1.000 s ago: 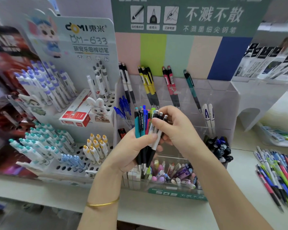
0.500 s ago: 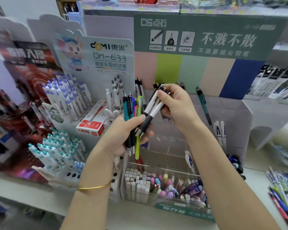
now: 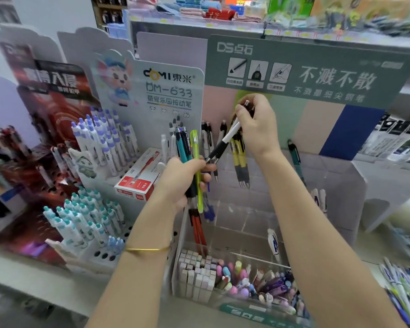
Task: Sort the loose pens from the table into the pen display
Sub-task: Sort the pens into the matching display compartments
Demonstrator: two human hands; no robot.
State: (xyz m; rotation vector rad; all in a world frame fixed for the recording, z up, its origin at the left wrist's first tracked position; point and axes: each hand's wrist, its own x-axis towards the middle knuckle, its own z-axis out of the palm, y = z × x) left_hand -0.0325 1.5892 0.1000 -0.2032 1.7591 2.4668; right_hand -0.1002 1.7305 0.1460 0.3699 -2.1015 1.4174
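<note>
My left hand grips an upright bundle of pens, teal, blue and lime green among them. My right hand pinches the top ends of two white-and-black pens, held slanted, tips down-left near my left fingers. Both hands are in front of the clear acrylic pen display, whose back row holds black-white pens, yellow pens and a teal pen. Loose pens lie on the table at the far right.
A white pegged stand with purple-capped and teal-capped pens stands at left, a red box on it. The display's front bin holds erasers and pastel items. Red pens hang below my left hand. A green sign is above.
The view has tilted up. My right hand has lifted the two white-and-black pens up and to the right, clear of the bundle. The left hand keeps hold of the remaining pens.
</note>
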